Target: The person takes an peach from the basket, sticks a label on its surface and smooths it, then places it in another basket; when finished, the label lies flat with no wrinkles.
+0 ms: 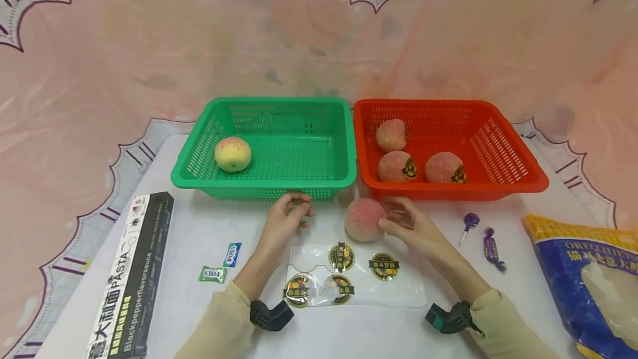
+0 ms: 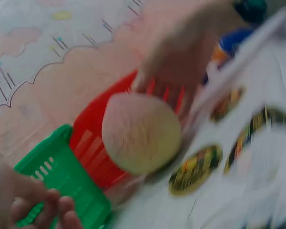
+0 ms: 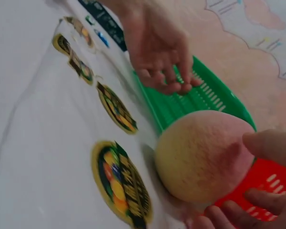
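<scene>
black "pasta" box lies left of both hands, loosely relaxed, the right touching a peach.

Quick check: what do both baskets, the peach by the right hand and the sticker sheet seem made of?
Green basket and red basket: likely moulded plastic, slightly glossy, with slotted walls.
Peach: matte, finely textured skin; real fruit or imitation, I can't tell.
Sticker sheet: probably glossy plastic film or coated paper, judging by its bright reflections.

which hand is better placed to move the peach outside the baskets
Likely the right hand: its thumb is at the peach, while the left hand is apart, near the green basket.
</scene>
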`<state>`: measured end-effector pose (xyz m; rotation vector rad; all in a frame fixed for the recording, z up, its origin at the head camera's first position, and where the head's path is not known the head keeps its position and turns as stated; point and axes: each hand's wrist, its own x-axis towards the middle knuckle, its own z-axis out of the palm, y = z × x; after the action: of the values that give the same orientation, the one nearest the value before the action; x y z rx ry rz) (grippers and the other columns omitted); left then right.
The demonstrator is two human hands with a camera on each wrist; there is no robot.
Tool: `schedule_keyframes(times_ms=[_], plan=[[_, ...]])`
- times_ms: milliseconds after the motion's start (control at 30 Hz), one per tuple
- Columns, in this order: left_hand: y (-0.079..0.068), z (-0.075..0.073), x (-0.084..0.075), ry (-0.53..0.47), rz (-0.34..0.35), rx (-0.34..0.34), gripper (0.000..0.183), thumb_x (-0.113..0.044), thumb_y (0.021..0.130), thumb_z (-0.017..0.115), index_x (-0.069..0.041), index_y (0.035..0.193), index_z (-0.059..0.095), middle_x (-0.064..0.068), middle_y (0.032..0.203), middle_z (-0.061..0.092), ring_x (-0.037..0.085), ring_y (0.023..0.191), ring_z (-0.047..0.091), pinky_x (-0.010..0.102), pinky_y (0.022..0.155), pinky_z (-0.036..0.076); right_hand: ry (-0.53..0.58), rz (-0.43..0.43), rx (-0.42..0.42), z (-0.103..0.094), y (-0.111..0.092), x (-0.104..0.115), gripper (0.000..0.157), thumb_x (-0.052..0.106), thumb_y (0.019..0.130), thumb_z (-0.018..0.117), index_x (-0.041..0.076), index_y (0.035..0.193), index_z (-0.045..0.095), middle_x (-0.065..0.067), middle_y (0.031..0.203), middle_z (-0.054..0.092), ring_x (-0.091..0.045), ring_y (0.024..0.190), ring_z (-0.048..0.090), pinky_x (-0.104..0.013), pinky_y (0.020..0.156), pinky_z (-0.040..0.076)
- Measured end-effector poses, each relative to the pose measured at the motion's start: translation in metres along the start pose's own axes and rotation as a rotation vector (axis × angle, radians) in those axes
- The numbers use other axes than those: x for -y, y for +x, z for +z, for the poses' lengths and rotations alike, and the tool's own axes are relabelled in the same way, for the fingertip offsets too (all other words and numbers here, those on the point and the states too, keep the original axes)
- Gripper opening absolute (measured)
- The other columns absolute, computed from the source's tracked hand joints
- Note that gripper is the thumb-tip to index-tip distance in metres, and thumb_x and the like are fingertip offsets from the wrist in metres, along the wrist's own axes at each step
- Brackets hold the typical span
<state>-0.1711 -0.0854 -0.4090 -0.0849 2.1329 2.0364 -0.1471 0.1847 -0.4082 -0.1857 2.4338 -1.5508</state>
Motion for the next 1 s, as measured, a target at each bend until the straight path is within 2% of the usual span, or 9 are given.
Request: schedule_keyframes(times_ms=[100, 167, 267, 333, 400, 533, 667, 833, 1000], plan=[[-0.002, -0.007, 0.002, 0.387, 0.125, 0.182, 0.015, -0.014, 0.085, 0.056, -0.011, 0.100, 0.057, 0.007, 0.093, 0.059, 0.018, 0.079, 0.057, 0.027, 0.066, 0.048, -0.087, -0.018, -0.026, -0.006, -0.006, -0.002, 0.046, 0.039, 0.081, 0.061, 0.014, 0.116, 0.047, -0.006, 0.108, 0.057, -0.023, 0.098, 0.055, -0.034, 0.082, 0.048], [-0.004, -0.011, 0.003, 0.587, 0.211, 0.288, 0.013, -0.016, 0.083, 0.061, -0.014, 0.095, 0.058, 0.002, 0.086, 0.058, 0.014, 0.074, 0.055, 0.023, 0.064, 0.046, -0.188, -0.055, -0.007, -0.011, -0.009, -0.001, 0.032, 0.038, 0.081, 0.062, 0.014, 0.101, 0.054, -0.002, 0.092, 0.060, -0.018, 0.086, 0.056, -0.027, 0.074, 0.049], [-0.007, -0.015, 0.003, 0.767, 0.276, 0.413, 0.015, -0.020, 0.078, 0.066, -0.014, 0.090, 0.059, -0.001, 0.077, 0.056, 0.010, 0.069, 0.051, 0.021, 0.063, 0.042, -0.336, -0.118, 0.108, -0.017, -0.015, 0.003, 0.021, 0.036, 0.079, 0.065, 0.019, 0.087, 0.058, 0.005, 0.077, 0.059, -0.013, 0.074, 0.054, -0.022, 0.067, 0.047], [-0.008, -0.016, 0.003, 0.844, 0.289, 0.446, 0.018, -0.021, 0.074, 0.070, -0.015, 0.086, 0.058, -0.002, 0.075, 0.054, 0.010, 0.068, 0.048, 0.020, 0.062, 0.039, -0.422, -0.148, 0.199, -0.017, -0.019, 0.006, 0.023, 0.037, 0.075, 0.068, 0.021, 0.088, 0.058, 0.006, 0.076, 0.057, -0.011, 0.072, 0.053, -0.020, 0.064, 0.046], [-0.009, -0.016, 0.003, 0.908, 0.301, 0.450, 0.020, -0.023, 0.071, 0.072, -0.016, 0.084, 0.058, -0.002, 0.074, 0.053, 0.010, 0.068, 0.046, 0.021, 0.062, 0.038, -0.514, -0.160, 0.260, -0.015, -0.022, 0.008, 0.031, 0.040, 0.072, 0.069, 0.021, 0.093, 0.057, 0.008, 0.077, 0.054, -0.009, 0.071, 0.050, -0.019, 0.062, 0.044], [-0.010, -0.015, 0.001, 0.990, 0.311, 0.426, 0.023, -0.024, 0.067, 0.075, -0.018, 0.081, 0.058, -0.002, 0.075, 0.051, 0.009, 0.068, 0.044, 0.022, 0.062, 0.035, -0.673, -0.151, 0.265, -0.006, -0.025, 0.010, 0.036, 0.041, 0.069, 0.072, 0.024, 0.095, 0.055, 0.009, 0.076, 0.049, -0.006, 0.068, 0.045, -0.018, 0.059, 0.038], [-0.010, -0.013, -0.002, 1.020, 0.314, 0.413, 0.023, -0.026, 0.067, 0.075, -0.019, 0.081, 0.057, -0.002, 0.075, 0.050, 0.008, 0.067, 0.042, 0.022, 0.061, 0.034, -0.713, -0.153, 0.237, -0.001, -0.024, 0.010, 0.030, 0.034, 0.068, 0.074, 0.025, 0.089, 0.054, 0.009, 0.073, 0.047, -0.005, 0.065, 0.043, -0.018, 0.056, 0.035], [-0.011, -0.012, -0.002, 1.015, 0.302, 0.411, 0.023, -0.026, 0.068, 0.074, -0.019, 0.082, 0.057, -0.002, 0.076, 0.051, 0.009, 0.068, 0.044, 0.023, 0.062, 0.035, -0.646, -0.179, 0.273, -0.001, -0.021, 0.008, 0.026, 0.025, 0.070, 0.074, 0.024, 0.082, 0.050, 0.008, 0.072, 0.045, -0.006, 0.066, 0.044, -0.018, 0.055, 0.037], [-0.009, -0.009, -0.002, 0.889, 0.273, 0.357, 0.023, -0.028, 0.076, 0.068, -0.019, 0.094, 0.057, -0.002, 0.087, 0.057, 0.012, 0.080, 0.052, 0.027, 0.072, 0.042, -0.468, -0.199, 0.322, -0.004, -0.018, 0.009, 0.026, 0.019, 0.074, 0.070, 0.022, 0.082, 0.045, 0.008, 0.070, 0.049, -0.008, 0.065, 0.047, -0.019, 0.056, 0.039]])
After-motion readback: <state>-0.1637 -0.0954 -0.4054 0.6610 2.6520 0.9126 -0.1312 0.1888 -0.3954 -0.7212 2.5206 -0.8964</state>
